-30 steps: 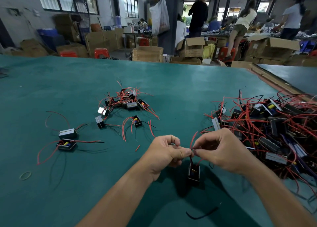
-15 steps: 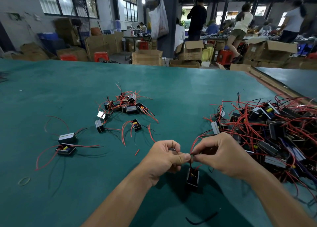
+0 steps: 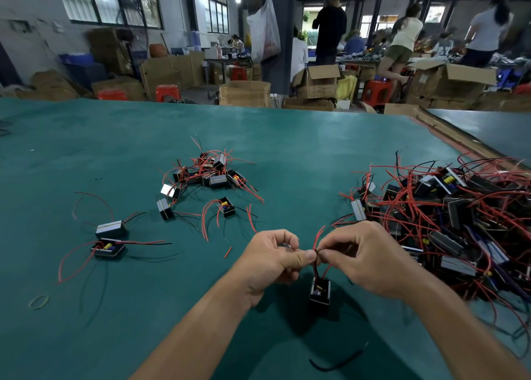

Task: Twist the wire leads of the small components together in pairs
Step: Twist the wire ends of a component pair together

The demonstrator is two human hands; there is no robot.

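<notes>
On smooth teal felt (image 3: 143,322), both hands' fingers (image 3: 309,255) pinch thin red leads (image 3: 318,237).

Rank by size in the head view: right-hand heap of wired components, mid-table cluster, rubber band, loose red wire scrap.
1. tangled heap of black components with red wires
2. smaller mid-table cluster of components
3. yellowish rubber band
4. short red wire scrap

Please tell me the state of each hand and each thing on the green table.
Left hand, pinching the leads.
Right hand, pinching the same leads.
Held component, hanging below by its leads.
Right pile, tangled, heaped.
Middle cluster, loosely tangled.
Rubber band, lying flat.
</notes>
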